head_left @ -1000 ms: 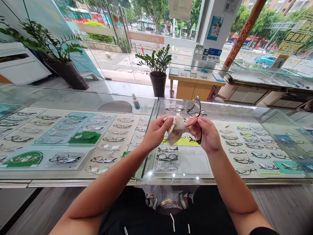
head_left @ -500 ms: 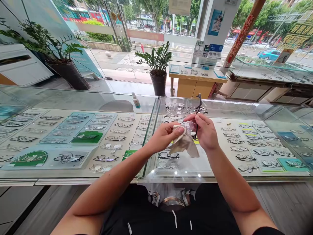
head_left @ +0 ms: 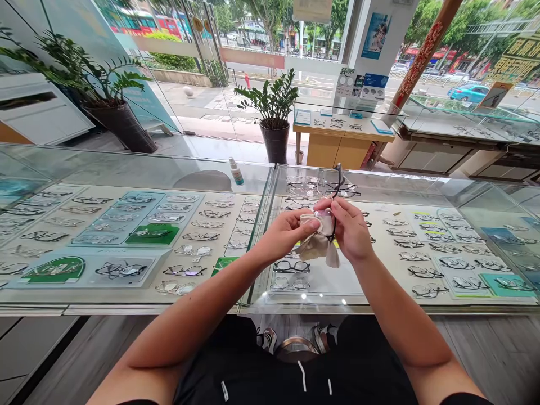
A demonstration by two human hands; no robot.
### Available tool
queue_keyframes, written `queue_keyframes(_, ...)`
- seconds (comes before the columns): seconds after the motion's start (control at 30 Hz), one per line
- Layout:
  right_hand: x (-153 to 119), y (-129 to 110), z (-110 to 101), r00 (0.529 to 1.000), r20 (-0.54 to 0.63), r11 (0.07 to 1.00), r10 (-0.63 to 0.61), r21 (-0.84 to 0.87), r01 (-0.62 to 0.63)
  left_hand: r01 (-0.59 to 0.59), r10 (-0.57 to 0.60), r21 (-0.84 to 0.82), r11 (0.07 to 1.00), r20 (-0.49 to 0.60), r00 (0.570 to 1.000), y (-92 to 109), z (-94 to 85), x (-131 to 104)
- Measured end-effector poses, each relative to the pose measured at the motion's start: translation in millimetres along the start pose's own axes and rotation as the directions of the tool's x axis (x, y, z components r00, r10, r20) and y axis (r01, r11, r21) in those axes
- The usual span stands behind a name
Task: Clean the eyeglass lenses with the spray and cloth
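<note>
Above the glass counter, my left hand pinches a beige cleaning cloth between thumb and fingers. The cloth lies against a lens of a pair of eyeglasses, and its lower end hangs down. My right hand is closed on the frame of these glasses, with one dark temple pointing up and another dark part below the fingers. Part of the lenses is hidden by the cloth and my fingers.
Beneath my hands, the glass display counter holds rows of eyeglasses on trays. A small spray bottle stands on the counter's far left part. Beyond it are a potted plant and a wooden display table.
The cloth has shifted right, against the lens, and my left hand has come closer to my right. The glasses have tipped slightly and moved a little left.
</note>
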State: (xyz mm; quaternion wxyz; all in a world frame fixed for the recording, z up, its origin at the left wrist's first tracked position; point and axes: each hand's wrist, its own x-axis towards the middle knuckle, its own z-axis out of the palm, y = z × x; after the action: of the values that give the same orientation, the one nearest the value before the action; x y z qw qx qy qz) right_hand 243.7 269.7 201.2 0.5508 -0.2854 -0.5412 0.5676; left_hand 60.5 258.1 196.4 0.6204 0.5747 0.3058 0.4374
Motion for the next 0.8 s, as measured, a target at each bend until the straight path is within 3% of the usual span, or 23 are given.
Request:
queue_keyframes(0.17, -1, 9, 4, 0.999, 0.031, 0.999, -0.015, -0.044, 0.016, 0.013, -0.017, -0.102, 0.995, -0.031, 0.999, -3, 1.2, 2)
queue_keyframes(0.37, 1, 9, 6, 0.998, -0.047, 0.998, 0.04, 0.055, -0.037, 0.099, -0.082, -0.159, 0.982, 0.107, 0.991, -4, 5.1, 1)
queue_keyframes(0.53, -2, 12, 8, 0.999, -0.008, 0.999, 0.041, 0.015, -0.041, 0.022, -0.017, -0.145, 0.989, 0.034, 0.999, -13, 8.8, 1)
queue_keyframes(0.7, -7, 9, 9, 0.994, 0.052, 0.98, -0.099, -0.168, 0.106, -0.016, 0.008, -0.146, 0.989, -0.054, 0.999, -21, 6.5, 5)
queue_keyframes(0.8, -7, 8, 7, 0.988, 0.031, 0.962, -0.15, -0.228, 0.153, -0.037, 0.028, -0.155, 0.987, -0.064, 0.998, -17, 4.5, 6)
